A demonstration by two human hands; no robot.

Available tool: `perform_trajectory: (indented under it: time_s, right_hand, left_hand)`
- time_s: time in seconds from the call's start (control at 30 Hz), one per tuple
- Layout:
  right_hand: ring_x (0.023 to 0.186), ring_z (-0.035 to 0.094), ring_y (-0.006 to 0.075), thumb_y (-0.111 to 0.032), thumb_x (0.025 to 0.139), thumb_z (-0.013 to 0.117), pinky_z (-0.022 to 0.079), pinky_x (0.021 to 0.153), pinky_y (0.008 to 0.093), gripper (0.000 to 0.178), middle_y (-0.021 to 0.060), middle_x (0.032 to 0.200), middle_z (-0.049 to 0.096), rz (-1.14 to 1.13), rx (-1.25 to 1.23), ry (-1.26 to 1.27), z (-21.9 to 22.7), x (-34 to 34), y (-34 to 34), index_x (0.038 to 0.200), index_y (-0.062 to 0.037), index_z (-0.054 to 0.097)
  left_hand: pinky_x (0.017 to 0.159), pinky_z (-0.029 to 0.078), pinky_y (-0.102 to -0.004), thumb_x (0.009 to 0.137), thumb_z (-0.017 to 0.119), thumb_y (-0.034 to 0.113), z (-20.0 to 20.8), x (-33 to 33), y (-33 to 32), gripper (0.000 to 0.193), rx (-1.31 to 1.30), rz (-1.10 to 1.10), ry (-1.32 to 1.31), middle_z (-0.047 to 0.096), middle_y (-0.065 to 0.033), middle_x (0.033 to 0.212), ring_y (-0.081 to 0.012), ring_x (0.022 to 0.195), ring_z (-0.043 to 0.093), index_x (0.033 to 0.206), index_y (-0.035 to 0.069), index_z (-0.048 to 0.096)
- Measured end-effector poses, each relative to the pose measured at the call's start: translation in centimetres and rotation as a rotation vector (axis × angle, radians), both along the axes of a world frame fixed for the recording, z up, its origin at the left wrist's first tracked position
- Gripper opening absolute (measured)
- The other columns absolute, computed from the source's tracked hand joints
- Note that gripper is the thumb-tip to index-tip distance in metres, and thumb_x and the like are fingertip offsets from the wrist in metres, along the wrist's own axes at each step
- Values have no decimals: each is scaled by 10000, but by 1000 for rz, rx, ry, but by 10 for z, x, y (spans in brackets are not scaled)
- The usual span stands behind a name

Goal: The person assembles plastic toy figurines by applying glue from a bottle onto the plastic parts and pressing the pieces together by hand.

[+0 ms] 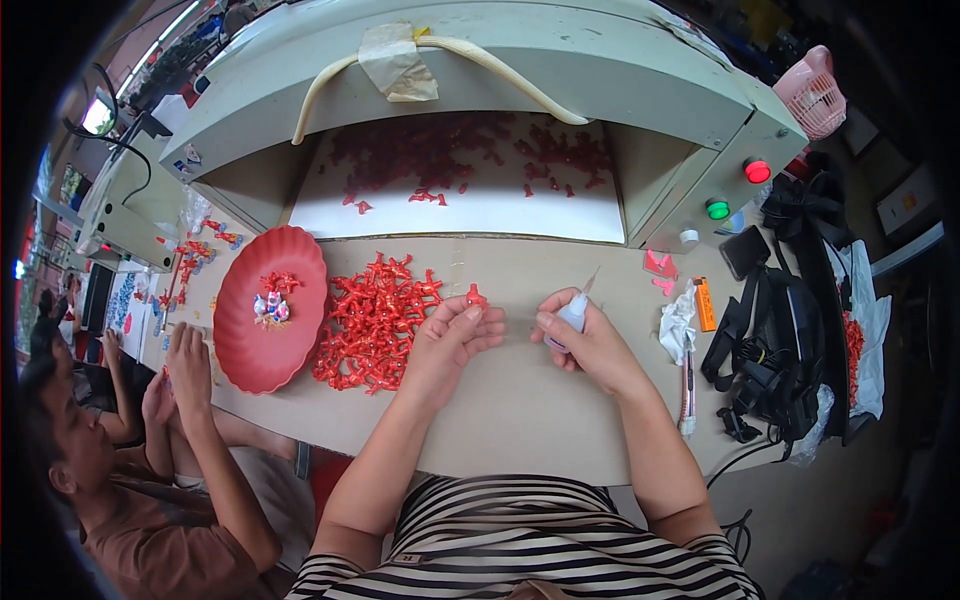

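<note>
Between the thumb and fingers of my left hand (455,338) is a small red plastic figure part (475,295), held upright above the table. My right hand (590,345) is wrapped round a small white glue bottle (573,312), its thin needle tip pointing up and to the right. A gap separates the two hands. Just left of my left hand lies a heap of glossy red figure parts (370,325). Beyond it stands a red scalloped dish (262,345) with a few red parts and some white-and-blue figures (270,308) in it.
Ahead is a grey machine (460,80) with many red parts on its white bed (460,218). At right lie a crumpled tissue (677,325), an orange box (705,304), a cutter knife (688,395) and a black bag (775,350). A co-worker (150,470) sits close on the left.
</note>
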State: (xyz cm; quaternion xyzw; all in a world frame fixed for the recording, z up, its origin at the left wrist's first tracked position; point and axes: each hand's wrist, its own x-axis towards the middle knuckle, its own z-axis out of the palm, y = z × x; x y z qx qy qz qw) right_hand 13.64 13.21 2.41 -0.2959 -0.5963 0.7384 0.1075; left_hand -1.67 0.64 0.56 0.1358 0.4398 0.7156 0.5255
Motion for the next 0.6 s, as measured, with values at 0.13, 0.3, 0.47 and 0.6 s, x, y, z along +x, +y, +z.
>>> perform_trajectory:
  time_s: [0.13,0.3,0.47,0.6]
  right_hand:
    - [561,448,40,-183,813,588,374,495,182,232,28,763,573,-59,97,4,-1,-2,-2,940,-41,456]
    - [570,439,35,-199,793,619,365,502,175,262,-6,739,534,-96,99,1,0,-3,-1,953,-28,499]
    - [577,433,30,-202,781,638,357,506,170,282,-28,711,498,-129,67,16,2,-5,-3,963,-22,520]
    - [572,425,28,-201,774,648,351,505,169,297,-30,718,508,-140,88,15,2,-5,-5,983,-24,530]
  left_hand:
    - [774,486,-317,861,521,141,-3,1,1,170,-8,24,10,592,-114,939,-188,865,585,992,32,509]
    - [748,505,-319,862,509,114,-2,0,1,105,-18,29,18,596,-134,941,-195,836,597,951,58,516]
    - [750,507,-318,855,519,104,-2,0,1,91,-6,41,6,591,-146,965,-203,842,599,931,56,507]
    - [756,506,-324,853,524,108,-4,0,1,105,6,26,7,584,-149,984,-206,855,596,939,55,496]
